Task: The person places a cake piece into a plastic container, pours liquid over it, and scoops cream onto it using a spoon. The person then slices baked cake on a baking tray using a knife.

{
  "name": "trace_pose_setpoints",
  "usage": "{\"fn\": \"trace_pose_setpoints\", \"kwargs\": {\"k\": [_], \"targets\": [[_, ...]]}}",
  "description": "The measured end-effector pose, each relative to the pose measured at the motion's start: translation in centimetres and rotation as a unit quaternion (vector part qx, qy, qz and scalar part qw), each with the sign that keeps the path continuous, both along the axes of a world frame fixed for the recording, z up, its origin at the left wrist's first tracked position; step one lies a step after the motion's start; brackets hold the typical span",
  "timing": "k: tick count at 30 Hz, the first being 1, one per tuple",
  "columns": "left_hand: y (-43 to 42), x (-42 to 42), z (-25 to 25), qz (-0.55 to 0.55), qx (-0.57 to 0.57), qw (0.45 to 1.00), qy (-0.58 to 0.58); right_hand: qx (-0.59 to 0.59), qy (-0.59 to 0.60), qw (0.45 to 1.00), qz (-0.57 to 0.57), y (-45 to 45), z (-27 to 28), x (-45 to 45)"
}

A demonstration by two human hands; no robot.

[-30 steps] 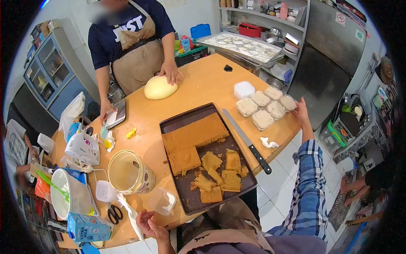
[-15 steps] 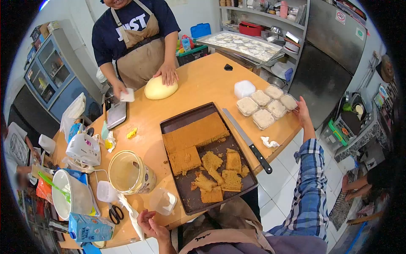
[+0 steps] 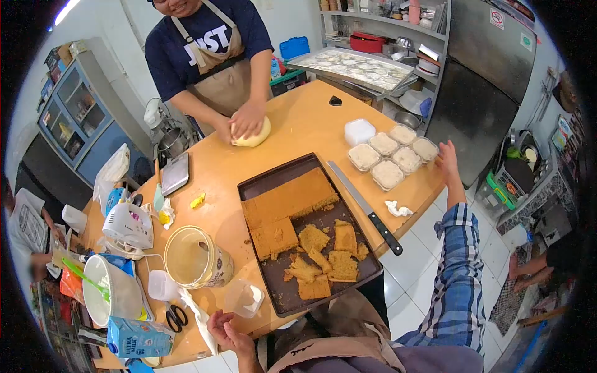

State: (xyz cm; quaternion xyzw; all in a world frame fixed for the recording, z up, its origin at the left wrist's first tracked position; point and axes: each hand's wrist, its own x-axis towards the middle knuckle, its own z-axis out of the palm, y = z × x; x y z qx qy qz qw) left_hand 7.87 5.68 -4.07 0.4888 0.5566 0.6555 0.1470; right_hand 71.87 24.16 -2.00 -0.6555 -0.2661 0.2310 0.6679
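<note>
My right hand is open at the table's right edge, just beside a group of clear plastic tubs with a pale crumbly topping. A small gap seems to separate its fingers from the nearest tub. At the front edge, my left hand is open with loosely bent fingers and holds nothing. Close to it are an empty-looking clear container and a white piping bag. Between my hands sits a dark baking tray with brown sponge cake, partly cut and broken into pieces.
A long knife lies right of the tray. Left are a tub, scissors, a milk carton, a white bowl and a hand mixer. Across the table, a co-worker's hands press yellow dough.
My right hand has drawn slightly away from the tubs. The co-worker's hand that held a white scraper is now on the dough with the other. My left hand has barely moved.
</note>
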Motion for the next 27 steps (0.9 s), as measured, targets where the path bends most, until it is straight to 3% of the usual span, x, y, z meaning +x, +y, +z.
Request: {"fn": "trace_pose_setpoints", "kwargs": {"k": [4, 7, 13, 19, 27], "targets": [[0.0, 0.0, 0.0, -0.003, 0.0, 1.0, -0.003, 0.008, -0.134, 0.99, -0.051, 0.7, 1.5, -0.4], [0.1, 0.0, 0.0, -0.004, 0.003, 1.0, -0.008, -0.091, -0.365, 0.924, -0.065, 1.8, 2.8, -1.0], [0.0, -0.2, -0.2, -0.001, -0.002, 1.0, 0.001, -0.148, -0.554, 0.81, 0.123, 5.1, 6.6, -7.6], [-0.1, -0.1, 0.1, 0.006, -0.011, 1.0, 0.026, -0.262, -0.584, 0.737, 0.219, 9.8, 10.5, -14.7], [-0.2, -0.2, -0.4, 0.013, -0.009, 0.999, 0.034, -0.371, -0.549, 0.714, 0.228, 15.6, 9.7, -17.6]]}}
